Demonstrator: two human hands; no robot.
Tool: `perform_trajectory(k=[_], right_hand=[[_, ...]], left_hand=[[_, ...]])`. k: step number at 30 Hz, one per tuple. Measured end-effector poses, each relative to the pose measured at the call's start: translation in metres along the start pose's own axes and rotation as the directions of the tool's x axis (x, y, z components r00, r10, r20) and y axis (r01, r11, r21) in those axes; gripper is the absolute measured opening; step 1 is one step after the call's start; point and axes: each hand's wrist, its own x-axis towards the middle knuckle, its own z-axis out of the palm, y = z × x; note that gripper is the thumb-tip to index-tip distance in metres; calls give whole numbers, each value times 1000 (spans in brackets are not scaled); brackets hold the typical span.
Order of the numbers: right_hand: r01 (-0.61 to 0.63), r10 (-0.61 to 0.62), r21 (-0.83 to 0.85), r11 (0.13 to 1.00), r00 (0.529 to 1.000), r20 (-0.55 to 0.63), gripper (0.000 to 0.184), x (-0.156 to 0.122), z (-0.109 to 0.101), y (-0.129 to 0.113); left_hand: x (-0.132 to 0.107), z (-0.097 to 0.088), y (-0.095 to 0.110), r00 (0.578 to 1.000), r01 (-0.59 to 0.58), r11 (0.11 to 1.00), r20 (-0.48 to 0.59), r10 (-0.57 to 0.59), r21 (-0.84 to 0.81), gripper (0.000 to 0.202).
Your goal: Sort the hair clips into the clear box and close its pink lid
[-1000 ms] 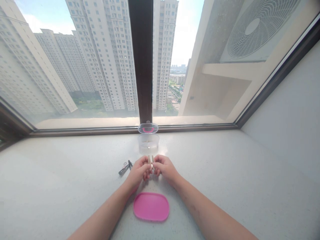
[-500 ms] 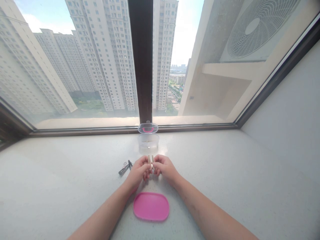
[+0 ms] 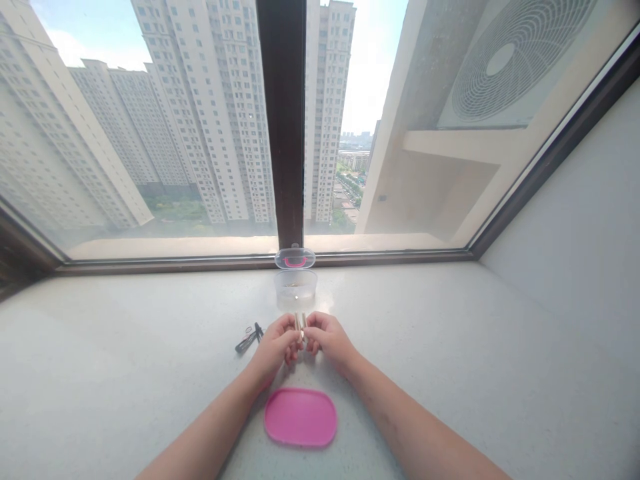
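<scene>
My left hand (image 3: 278,342) is closed, thumb and fingers pinching a slim gold-coloured hair clip (image 3: 297,321) that points up and away from me. Close beside it, my right hand (image 3: 325,335) pinches a second gold-coloured hair clip (image 3: 304,321). The fingertips of both hands almost meet, and they hide the lower parts of the clips; I cannot tell whether the clips are joined. Just left of my left hand lie several black hair clips (image 3: 246,341), partly covered by that hand. Between my forearms a pink oval tray (image 3: 301,418) lies on the white surface.
Beyond my hands stands a clear plastic box (image 3: 295,287) with small things inside, its lid (image 3: 295,258) raised and fitted with a pink handle. Behind it runs the window frame (image 3: 200,264). A white wall (image 3: 565,220) bounds the white sill (image 3: 450,347) on the right.
The whole view has shifted very slightly, so things appear a little lower. Both hands keep the same pinch on the gold-coloured clips.
</scene>
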Motion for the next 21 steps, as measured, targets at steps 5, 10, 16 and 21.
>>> perform_trajectory(k=[5, 10, 16, 21], right_hand=[[-11, 11, -5, 1000, 1000, -2, 14, 0, 1, -3], [1, -1, -4, 1000, 1000, 8, 12, 1, 0, -1], [5, -5, -7, 1000, 1000, 6, 12, 0, 0, 2], [2, -2, -6, 1000, 1000, 6, 12, 1, 0, 1]], left_hand=[[0, 0, 1, 1000, 4, 1000, 1, -4, 16, 13], [-1, 0, 0, 1000, 5, 1000, 0, -5, 10, 13], [0, -1, 0, 1000, 0, 1000, 3, 0, 18, 13], [0, 0, 1, 1000, 2, 1000, 9, -2, 19, 14]])
